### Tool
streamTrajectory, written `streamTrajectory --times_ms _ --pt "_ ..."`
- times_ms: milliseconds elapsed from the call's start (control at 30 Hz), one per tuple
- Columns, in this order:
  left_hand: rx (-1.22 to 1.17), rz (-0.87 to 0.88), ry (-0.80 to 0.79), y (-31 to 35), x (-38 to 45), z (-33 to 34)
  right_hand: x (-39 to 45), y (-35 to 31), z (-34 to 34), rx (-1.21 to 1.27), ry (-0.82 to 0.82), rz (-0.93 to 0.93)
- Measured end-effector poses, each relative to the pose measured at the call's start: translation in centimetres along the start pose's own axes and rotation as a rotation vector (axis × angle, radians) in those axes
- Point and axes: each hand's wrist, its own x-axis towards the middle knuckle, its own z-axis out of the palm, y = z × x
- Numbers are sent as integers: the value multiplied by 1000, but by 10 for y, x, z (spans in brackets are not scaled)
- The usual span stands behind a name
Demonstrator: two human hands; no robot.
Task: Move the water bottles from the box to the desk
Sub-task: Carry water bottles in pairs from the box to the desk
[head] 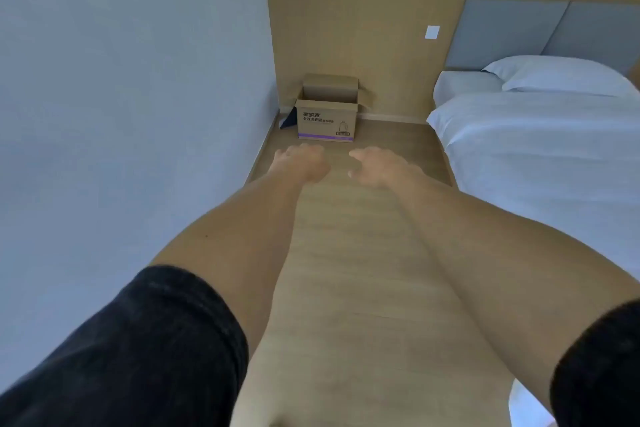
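Open cardboard box [326, 116], flaps up, on the wood floor [363, 218] in the far corner where white wall [121, 80] meets wood wall panel [346, 28]; water bottles presumably inside, none visible, no desk in view. Well short of the box, left hand [300, 163] and right hand [375, 165] outstretched, fingers loosely curled, holding nothing, apparently reaching ahead for it. Bed [540, 149] with white pillow [557, 74] along the right.
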Motion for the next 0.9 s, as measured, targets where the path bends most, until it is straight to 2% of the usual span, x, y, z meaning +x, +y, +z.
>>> streamTrajectory --times_ms 267,900 --pt "10 7 -53 -27 39 9 42 -10 14 11 -96 37" --pt "-26 86 -104 -119 260 -20 273 -50 1 66 -142 159"
